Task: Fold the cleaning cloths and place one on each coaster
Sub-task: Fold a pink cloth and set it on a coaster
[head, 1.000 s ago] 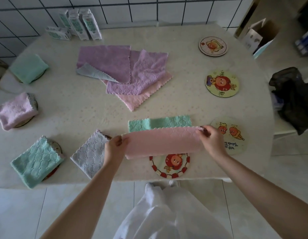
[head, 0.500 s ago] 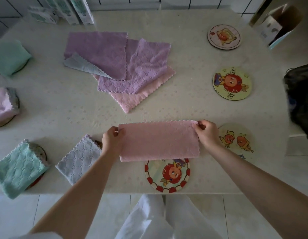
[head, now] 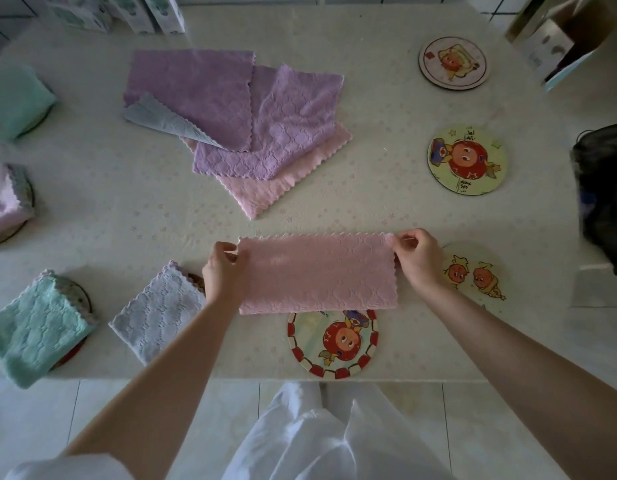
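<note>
A pink cloth (head: 317, 271), folded in half into a long strip, lies flat on the table. My left hand (head: 224, 268) pinches its left end and my right hand (head: 418, 259) pinches its right end. Its near edge overlaps a red-rimmed coaster (head: 334, 348). A bare coaster (head: 473, 275) lies just right of my right hand, with two more bare coasters (head: 468, 159) (head: 454, 62) farther back. Unfolded purple and pink cloths (head: 238, 123) are piled at the middle back. Folded cloths sit on coasters at the left: white (head: 158, 317), teal (head: 37, 327), pink (head: 2, 202), green (head: 16, 102).
Small cartons (head: 141, 12) stand at the table's back left. An open cardboard box (head: 559, 39) is at the far right, and a dark bag (head: 604, 195) rests on a seat right of the table. The table's front edge (head: 196, 375) runs just below the red-rimmed coaster.
The pink half of the cloth was brought over the teal side and laid down flat. The view has tilted down and closer to the table.
</note>
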`<state>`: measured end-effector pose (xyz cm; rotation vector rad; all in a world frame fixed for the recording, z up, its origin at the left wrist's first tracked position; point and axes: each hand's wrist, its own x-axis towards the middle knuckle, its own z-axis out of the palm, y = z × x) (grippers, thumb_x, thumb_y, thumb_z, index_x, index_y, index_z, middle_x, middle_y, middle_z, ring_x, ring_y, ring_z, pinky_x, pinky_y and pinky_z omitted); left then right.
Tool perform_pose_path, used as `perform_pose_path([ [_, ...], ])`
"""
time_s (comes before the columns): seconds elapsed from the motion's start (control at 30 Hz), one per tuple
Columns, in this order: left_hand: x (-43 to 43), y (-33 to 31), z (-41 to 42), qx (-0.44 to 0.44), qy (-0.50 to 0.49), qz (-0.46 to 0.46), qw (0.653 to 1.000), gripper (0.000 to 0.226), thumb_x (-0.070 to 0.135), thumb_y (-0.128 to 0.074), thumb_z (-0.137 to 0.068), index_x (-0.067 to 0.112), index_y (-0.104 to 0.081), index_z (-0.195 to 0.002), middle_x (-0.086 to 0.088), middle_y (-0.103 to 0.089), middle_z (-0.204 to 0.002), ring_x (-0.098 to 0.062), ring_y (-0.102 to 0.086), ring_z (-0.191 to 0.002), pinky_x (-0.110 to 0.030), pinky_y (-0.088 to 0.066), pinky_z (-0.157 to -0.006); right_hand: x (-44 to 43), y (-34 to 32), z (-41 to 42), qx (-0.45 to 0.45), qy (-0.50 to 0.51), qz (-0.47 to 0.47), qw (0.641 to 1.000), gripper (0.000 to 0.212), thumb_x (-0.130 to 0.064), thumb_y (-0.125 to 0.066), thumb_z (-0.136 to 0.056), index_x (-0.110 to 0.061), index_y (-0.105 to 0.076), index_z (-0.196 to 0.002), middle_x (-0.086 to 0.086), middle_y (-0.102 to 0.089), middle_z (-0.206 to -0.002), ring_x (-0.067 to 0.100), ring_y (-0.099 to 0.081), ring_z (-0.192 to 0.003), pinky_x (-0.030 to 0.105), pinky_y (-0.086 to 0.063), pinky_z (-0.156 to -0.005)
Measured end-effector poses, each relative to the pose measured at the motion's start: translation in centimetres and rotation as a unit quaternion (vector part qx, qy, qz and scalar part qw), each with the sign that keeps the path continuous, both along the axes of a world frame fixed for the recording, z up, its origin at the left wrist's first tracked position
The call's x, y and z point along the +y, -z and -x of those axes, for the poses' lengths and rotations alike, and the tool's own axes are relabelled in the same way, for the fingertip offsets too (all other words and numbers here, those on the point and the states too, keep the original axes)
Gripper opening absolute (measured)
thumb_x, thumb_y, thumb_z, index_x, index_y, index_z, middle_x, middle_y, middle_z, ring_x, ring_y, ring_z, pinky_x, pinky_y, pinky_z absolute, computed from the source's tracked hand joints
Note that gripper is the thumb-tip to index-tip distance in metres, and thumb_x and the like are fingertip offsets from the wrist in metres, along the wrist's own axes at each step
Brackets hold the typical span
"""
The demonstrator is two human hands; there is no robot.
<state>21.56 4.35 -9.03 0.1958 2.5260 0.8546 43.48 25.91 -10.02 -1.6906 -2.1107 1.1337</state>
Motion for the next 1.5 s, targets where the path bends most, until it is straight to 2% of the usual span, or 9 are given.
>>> perform_pose_path([
  [0.17,-2.4,-0.2,-4.7,0.241,0.233,-0.003,0.942,0.042,0.007,-0.060,-0.082,0.009,-0.049,-0.123,-0.005,-0.053,-0.119,-0.019,-0.050,-0.107,-0.036,-0.047,-0.091,-3.7,-1.9,-1.7,-0.015,-0.184,-0.178,0.967,0.028,-0.010,-0.062,-0.086,-0.005,-0.056,-0.113,0.007,-0.058,-0.108,0.017,-0.057,-0.096,0.024,-0.049,-0.083],
  [0.27,-3.2,0.8,-8.6,0.206,0.390,-0.040,0.897,0.055,0.006,-0.056,-0.086,0.012,-0.042,-0.139,-0.003,-0.042,-0.144,-0.019,-0.034,-0.137,-0.043,-0.031,-0.114,-7.6,-2.6,-1.6,-0.020,-0.341,-0.171,0.924,0.038,-0.004,-0.058,-0.085,-0.009,-0.055,-0.123,0.004,-0.055,-0.120,0.015,-0.052,-0.114,0.025,-0.044,-0.099],
  [0.4,-4.3,2.3,-12.1,0.201,0.507,0.035,0.838,0.069,0.028,-0.049,-0.092,0.015,-0.016,-0.151,-0.005,-0.009,-0.159,-0.021,-0.001,-0.147,-0.044,-0.011,-0.119,-11.6,-1.5,-2.3,-0.046,-0.487,-0.217,0.845,0.049,0.002,-0.049,-0.083,-0.004,-0.050,-0.132,0.011,-0.052,-0.134,0.024,-0.049,-0.125,0.036,-0.040,-0.107],
  [0.6,-5.8,2.7,-11.9,0.179,0.492,0.084,0.848,0.073,0.038,-0.043,-0.092,0.020,-0.006,-0.152,0.000,-0.006,-0.159,-0.025,-0.001,-0.146,-0.047,-0.009,-0.117,-11.0,0.1,-5.3,-0.149,-0.544,-0.261,0.784,0.081,0.003,-0.072,-0.070,-0.002,-0.036,-0.142,0.013,-0.034,-0.150,0.027,-0.031,-0.139,0.043,-0.023,-0.112],
  [0.67,-7.1,2.7,-11.2,0.185,0.481,0.096,0.852,0.073,0.040,-0.042,-0.092,0.022,-0.005,-0.152,0.002,-0.006,-0.159,-0.024,-0.002,-0.147,-0.047,-0.009,-0.117,-10.2,0.0,-6.3,-0.172,-0.543,-0.279,0.773,0.083,0.009,-0.067,-0.069,-0.003,-0.033,-0.143,0.012,-0.031,-0.151,0.027,-0.027,-0.141,0.044,-0.024,-0.112],
  [0.8,-9.8,2.8,-9.2,0.176,0.448,0.126,0.868,0.073,0.044,-0.039,-0.094,0.026,0.002,-0.152,0.008,0.004,-0.159,-0.016,0.009,-0.146,-0.046,-0.002,-0.117,-9.0,-0.5,-7.8,-0.198,-0.526,-0.273,0.781,0.086,0.014,-0.066,-0.065,-0.005,-0.035,-0.143,0.012,-0.034,-0.150,0.028,-0.033,-0.138,0.044,-0.033,-0.110],
  [0.9,-11.2,2.7,-8.3,0.183,0.436,0.140,0.870,0.075,0.044,-0.044,-0.093,0.024,-0.003,-0.152,0.007,-0.003,-0.160,-0.017,0.002,-0.147,-0.047,-0.011,-0.117,-8.5,-0.6,-8.4,-0.209,-0.517,-0.242,0.794,0.089,0.016,-0.071,-0.061,-0.006,-0.040,-0.141,0.013,-0.040,-0.146,0.029,-0.041,-0.133,0.042,-0.041,-0.105],
  [1.23,-9.7,2.0,-9.4,0.172,0.399,0.171,0.885,0.076,0.033,-0.053,-0.091,0.010,-0.013,-0.150,-0.005,-0.010,-0.158,-0.024,-0.004,-0.146,-0.042,-0.020,-0.117,-7.7,-1.7,-4.9,-0.231,-0.524,-0.236,0.785,0.070,0.007,-0.080,-0.050,-0.008,-0.052,-0.112,0.012,-0.053,-0.112,0.027,-0.055,-0.099,0.037,-0.055,-0.076],
  [1.5,-8.6,2.0,-9.6,0.183,0.381,0.164,0.891,0.074,0.030,-0.052,-0.093,0.006,-0.012,-0.150,-0.010,-0.011,-0.159,-0.026,-0.004,-0.147,-0.033,-0.005,-0.116,-6.5,-2.6,-3.8,-0.184,-0.506,-0.276,0.796,0.041,0.004,-0.074,-0.068,-0.008,-0.059,-0.104,0.005,-0.064,-0.095,0.025,-0.059,-0.088,0.040,-0.052,-0.077],
])
